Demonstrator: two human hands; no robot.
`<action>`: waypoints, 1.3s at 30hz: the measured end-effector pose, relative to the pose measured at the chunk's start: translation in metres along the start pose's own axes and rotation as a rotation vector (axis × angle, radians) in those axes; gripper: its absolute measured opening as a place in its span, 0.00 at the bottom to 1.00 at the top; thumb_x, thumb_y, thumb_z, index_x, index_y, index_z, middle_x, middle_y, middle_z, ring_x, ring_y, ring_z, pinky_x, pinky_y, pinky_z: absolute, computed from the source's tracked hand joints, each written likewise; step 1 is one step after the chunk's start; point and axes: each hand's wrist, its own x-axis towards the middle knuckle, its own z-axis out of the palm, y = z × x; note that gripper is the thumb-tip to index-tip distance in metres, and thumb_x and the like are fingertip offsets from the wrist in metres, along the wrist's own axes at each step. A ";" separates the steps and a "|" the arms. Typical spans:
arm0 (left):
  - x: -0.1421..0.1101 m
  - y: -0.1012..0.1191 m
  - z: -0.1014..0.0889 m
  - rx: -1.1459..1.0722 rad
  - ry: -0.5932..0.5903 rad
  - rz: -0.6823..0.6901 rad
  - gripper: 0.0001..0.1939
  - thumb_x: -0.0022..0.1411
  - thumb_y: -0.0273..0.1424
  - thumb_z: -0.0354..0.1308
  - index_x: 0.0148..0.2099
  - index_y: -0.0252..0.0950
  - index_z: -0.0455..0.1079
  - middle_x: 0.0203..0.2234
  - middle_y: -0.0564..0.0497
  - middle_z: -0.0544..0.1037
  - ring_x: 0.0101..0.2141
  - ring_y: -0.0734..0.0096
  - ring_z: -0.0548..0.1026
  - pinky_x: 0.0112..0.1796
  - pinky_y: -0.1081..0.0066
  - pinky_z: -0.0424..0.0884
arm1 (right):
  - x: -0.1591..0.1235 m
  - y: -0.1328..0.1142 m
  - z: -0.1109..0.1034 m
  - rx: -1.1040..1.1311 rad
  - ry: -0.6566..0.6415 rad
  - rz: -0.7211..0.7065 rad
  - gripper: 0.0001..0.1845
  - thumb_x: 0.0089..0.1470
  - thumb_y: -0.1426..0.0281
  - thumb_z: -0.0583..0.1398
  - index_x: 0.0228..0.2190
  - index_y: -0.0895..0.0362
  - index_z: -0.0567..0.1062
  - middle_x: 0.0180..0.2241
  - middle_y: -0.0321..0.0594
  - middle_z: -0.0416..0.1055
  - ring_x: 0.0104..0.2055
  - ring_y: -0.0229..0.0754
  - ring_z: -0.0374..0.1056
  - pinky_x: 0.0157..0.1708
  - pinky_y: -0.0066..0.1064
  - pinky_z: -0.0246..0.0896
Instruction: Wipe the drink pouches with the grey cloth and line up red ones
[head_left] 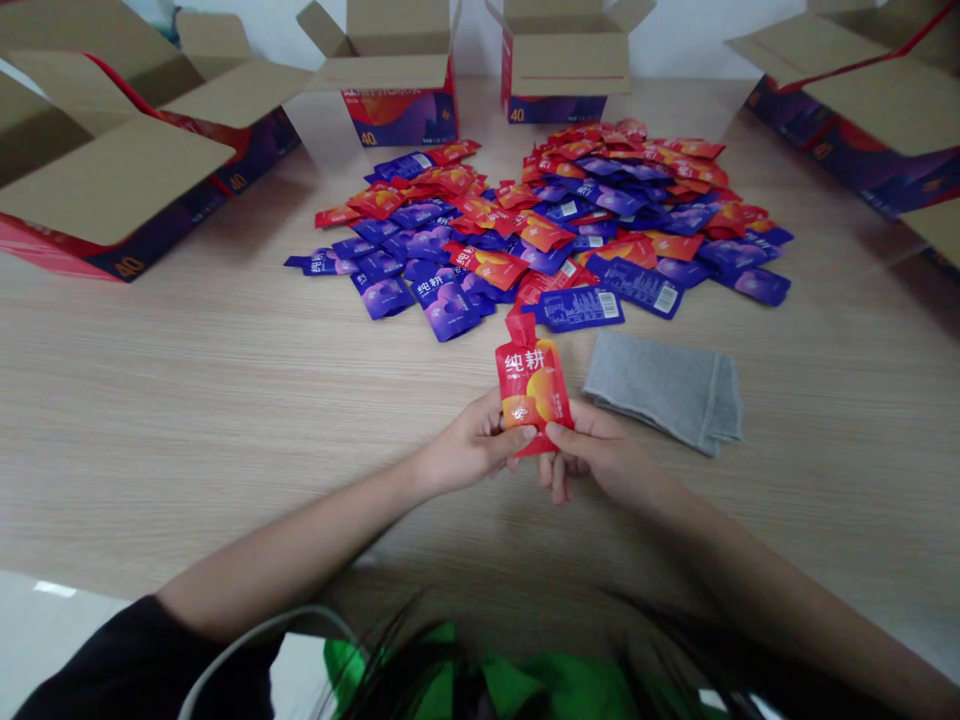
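Pinching a red pouch (531, 375) labelled "纯耕" are the left fingers (514, 440) and right fingers (571, 440).

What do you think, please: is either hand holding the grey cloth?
No, the cloth lies on the table; both hands hold a pouch.

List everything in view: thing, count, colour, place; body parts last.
Held pouch: 1, red and orange, in hands
Heaped pouches: many, overlapping, red and purple, central
Cartons: at least 6, brown, red and purple, behind and beside heap
Cloth: 1, grey, right of held pouch
Table: 1, pale wood, beneath
Wall: white, behind
Floor: pale, lower left
Cord: 1, pale, bottom left
Clothing: black, green, bottom
Hair: dark, bottom
Forearms: 2, lower half
Left hand: 1, pouch's left
Right hand: 1, pouch's right
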 end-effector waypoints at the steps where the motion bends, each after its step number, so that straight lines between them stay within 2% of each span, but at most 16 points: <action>1: 0.000 -0.001 -0.001 0.000 0.005 -0.021 0.12 0.63 0.37 0.57 0.41 0.35 0.61 0.19 0.60 0.68 0.15 0.83 0.61 0.15 0.81 0.56 | -0.001 -0.001 0.000 -0.030 0.016 0.012 0.18 0.54 0.55 0.57 0.37 0.56 0.65 0.18 0.33 0.72 0.13 0.35 0.64 0.12 0.23 0.53; 3: -0.001 -0.003 -0.002 -0.006 -0.010 -0.051 0.12 0.62 0.36 0.58 0.41 0.35 0.61 0.19 0.60 0.68 0.15 0.83 0.62 0.16 0.81 0.57 | -0.002 -0.002 0.001 -0.091 0.054 0.035 0.18 0.54 0.56 0.55 0.39 0.57 0.66 0.13 0.28 0.68 0.08 0.32 0.55 0.08 0.23 0.44; 6: -0.001 -0.002 -0.002 0.016 -0.038 -0.060 0.11 0.61 0.36 0.57 0.40 0.36 0.61 0.19 0.60 0.68 0.15 0.82 0.63 0.16 0.81 0.59 | -0.002 -0.003 0.000 -0.178 0.091 0.063 0.15 0.53 0.59 0.55 0.36 0.58 0.69 0.09 0.25 0.62 0.07 0.31 0.48 0.07 0.23 0.40; 8: -0.002 0.001 0.000 0.050 -0.022 -0.064 0.11 0.62 0.37 0.57 0.38 0.36 0.60 0.17 0.61 0.67 0.14 0.82 0.62 0.16 0.81 0.59 | -0.002 -0.003 0.000 -0.220 0.076 0.088 0.13 0.51 0.60 0.56 0.31 0.57 0.70 0.09 0.25 0.62 0.07 0.31 0.49 0.08 0.22 0.41; 12: -0.003 0.003 0.002 0.083 0.029 -0.083 0.15 0.65 0.43 0.54 0.34 0.35 0.61 0.14 0.61 0.66 0.12 0.82 0.61 0.14 0.81 0.57 | -0.004 -0.003 -0.001 -0.238 -0.044 0.126 0.13 0.52 0.60 0.56 0.27 0.57 0.72 0.11 0.29 0.66 0.10 0.31 0.54 0.10 0.22 0.48; 16: -0.004 0.001 0.001 0.032 -0.020 -0.088 0.17 0.65 0.44 0.54 0.33 0.35 0.63 0.14 0.60 0.66 0.12 0.82 0.59 0.13 0.81 0.54 | -0.006 -0.006 0.001 -0.232 -0.079 0.133 0.16 0.54 0.58 0.55 0.27 0.57 0.74 0.12 0.31 0.67 0.11 0.32 0.56 0.12 0.23 0.51; 19: -0.004 0.001 0.000 0.007 -0.042 -0.095 0.17 0.65 0.44 0.54 0.33 0.35 0.64 0.14 0.60 0.66 0.11 0.82 0.58 0.12 0.80 0.53 | -0.007 -0.006 0.002 -0.285 -0.100 0.083 0.20 0.56 0.55 0.55 0.28 0.57 0.75 0.14 0.32 0.68 0.13 0.33 0.59 0.16 0.24 0.56; 22: -0.005 0.003 0.000 0.022 -0.070 -0.096 0.17 0.64 0.44 0.56 0.33 0.34 0.65 0.14 0.60 0.66 0.12 0.82 0.60 0.14 0.80 0.55 | -0.007 -0.005 0.002 -0.360 -0.096 0.039 0.19 0.56 0.55 0.57 0.23 0.56 0.73 0.13 0.31 0.66 0.14 0.32 0.58 0.16 0.24 0.54; 25: -0.005 0.007 0.001 -0.007 -0.036 -0.066 0.18 0.61 0.45 0.58 0.32 0.33 0.67 0.17 0.58 0.68 0.16 0.81 0.63 0.18 0.79 0.59 | -0.010 -0.006 0.002 -0.385 -0.122 0.075 0.21 0.56 0.56 0.57 0.18 0.55 0.68 0.12 0.29 0.62 0.13 0.31 0.55 0.14 0.24 0.49; 30: -0.003 0.003 -0.002 -0.085 0.048 -0.175 0.23 0.57 0.50 0.60 0.31 0.32 0.69 0.22 0.53 0.73 0.22 0.77 0.69 0.25 0.76 0.66 | -0.018 -0.011 0.004 -0.472 -0.261 0.174 0.17 0.55 0.58 0.59 0.22 0.55 0.68 0.13 0.27 0.60 0.13 0.31 0.53 0.14 0.24 0.45; 32: -0.003 -0.001 -0.001 -0.091 0.100 -0.199 0.24 0.57 0.51 0.59 0.31 0.32 0.68 0.22 0.53 0.72 0.22 0.77 0.68 0.25 0.76 0.64 | -0.018 -0.011 0.005 -0.466 -0.230 0.173 0.17 0.55 0.55 0.59 0.25 0.56 0.69 0.15 0.28 0.61 0.15 0.32 0.55 0.14 0.24 0.47; 35: -0.003 -0.003 0.001 -0.013 0.140 -0.163 0.24 0.59 0.51 0.57 0.31 0.33 0.67 0.21 0.55 0.70 0.22 0.78 0.66 0.23 0.77 0.61 | -0.015 -0.008 0.009 -0.432 -0.153 0.116 0.21 0.56 0.52 0.58 0.28 0.58 0.71 0.20 0.31 0.64 0.19 0.32 0.58 0.18 0.24 0.51; 39: -0.004 0.001 0.005 0.094 0.123 -0.109 0.24 0.60 0.50 0.56 0.29 0.33 0.65 0.20 0.57 0.66 0.22 0.79 0.62 0.24 0.77 0.59 | -0.012 -0.005 0.013 -0.417 -0.051 0.079 0.17 0.57 0.57 0.58 0.28 0.59 0.72 0.22 0.33 0.67 0.22 0.33 0.58 0.21 0.25 0.51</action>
